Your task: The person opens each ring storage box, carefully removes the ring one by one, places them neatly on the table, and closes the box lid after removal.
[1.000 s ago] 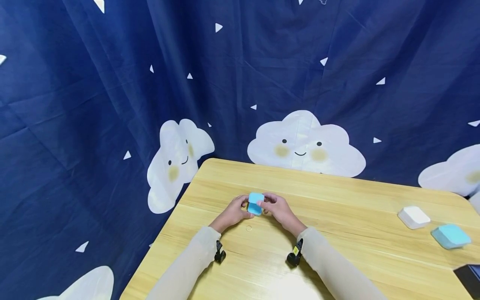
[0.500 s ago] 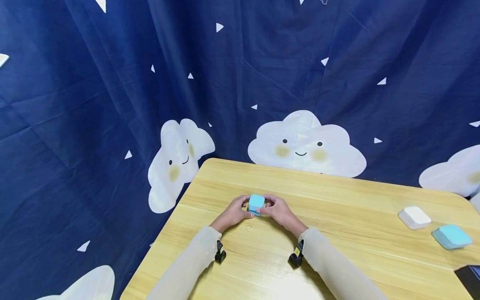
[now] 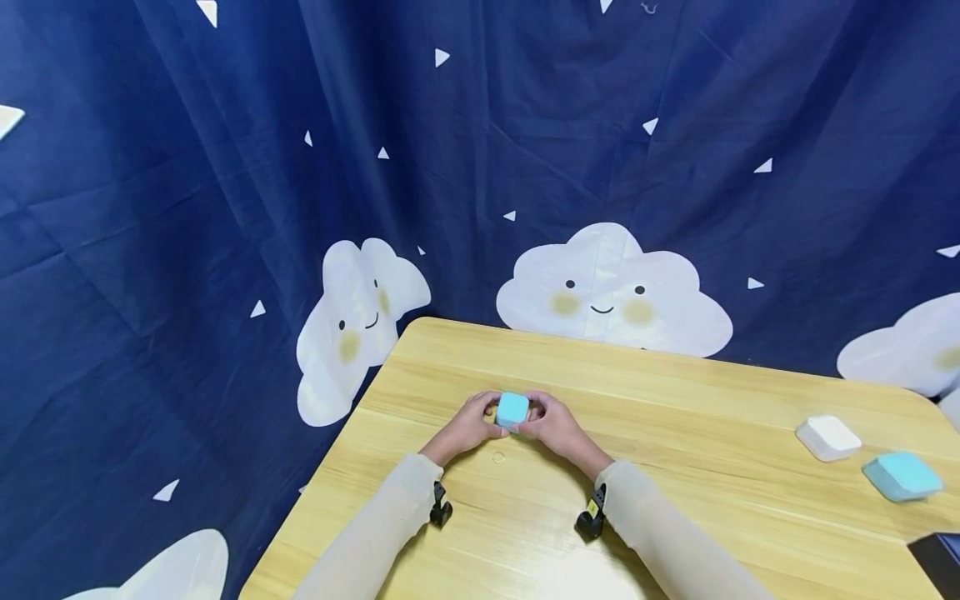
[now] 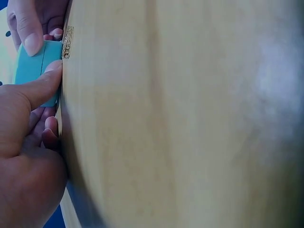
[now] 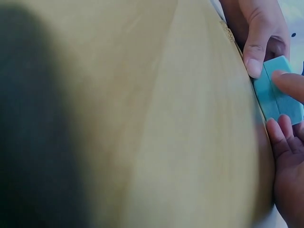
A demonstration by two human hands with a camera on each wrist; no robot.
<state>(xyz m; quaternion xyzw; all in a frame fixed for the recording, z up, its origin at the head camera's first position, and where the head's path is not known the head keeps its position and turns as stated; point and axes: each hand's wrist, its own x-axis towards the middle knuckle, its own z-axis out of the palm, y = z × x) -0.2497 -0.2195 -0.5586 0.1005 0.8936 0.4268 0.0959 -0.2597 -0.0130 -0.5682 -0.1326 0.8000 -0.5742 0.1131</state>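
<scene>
A small light-blue box [image 3: 513, 408] with rounded corners sits on the wooden table between both hands, its lid down. A thin seam between lid and base shows in both wrist views. My left hand [image 3: 468, 423] grips the box's left side, its thumb low on the front near the base. From the right, my right hand [image 3: 555, 421] holds the box, its thumb against the lid's front. A thin gold-coloured ring [image 3: 498, 457] lies on the table just in front of the box; its patterned band [image 4: 68, 42] shows in the left wrist view.
Over at the right of the table [image 3: 675, 467] stand a white rounded block [image 3: 828, 437] and a light-blue one [image 3: 903, 477]. A dark box-like object [image 3: 937, 558] is at the right edge. A blue curtain [image 3: 480, 150] with clouds hangs behind the table.
The lid was raised a second ago, with the box's inside showing; the right hand has brought it down onto the base. The left hand has stayed in place.
</scene>
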